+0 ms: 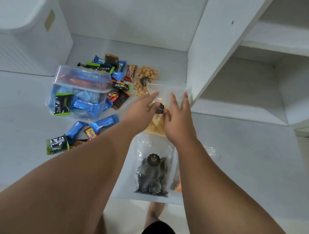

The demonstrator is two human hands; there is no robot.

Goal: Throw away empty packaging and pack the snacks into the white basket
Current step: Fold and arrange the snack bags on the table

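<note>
White shelf surface (239, 162): bare stretches lie at the near left and to the right of the right forearm; the front edge runs just below the nearest pouch. One white basket (26, 29) stands at the far left, well apart from both hands. One upright panel (213, 47) closes the work area on the right, just beside the far corner of the chip pouch. One clear container (78, 92) lies tipped on its side, wrapped bars inside. Pouches, four counted: yellow chip pouch (156, 124), dark spiral-biscuit pouch (153, 171), nut pouch (146, 76), and an orange-filled pouch (177, 185) largely hidden by the right arm. Small wrapped snacks (92, 129): at least five loose before the container, a heap behind it too crowded to count. Left hand (141, 108) and right hand (178, 117) lie over the chip pouch, fingers straight and spread, thumbs flanking its black label; contact cannot be confirmed.
</note>
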